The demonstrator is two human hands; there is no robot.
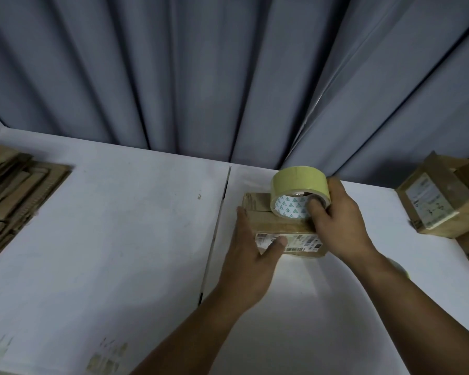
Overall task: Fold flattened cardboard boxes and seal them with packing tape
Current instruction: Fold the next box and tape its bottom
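Observation:
A small folded cardboard box (275, 226) with a white shipping label on its near side sits on the white table (119, 239), right of the table's seam. My left hand (251, 255) holds the box's left end, thumb on the label. A pale yellow roll of packing tape (295, 182) stands on top of the box. My right hand (339, 223) grips the roll, thumb inside its core and fingers round the outside.
A stack of flattened cardboard boxes (16, 193) lies at the table's left edge. A folded, labelled box (439, 201) stands at the far right on more cardboard. Grey curtains (201, 77) hang right behind the table.

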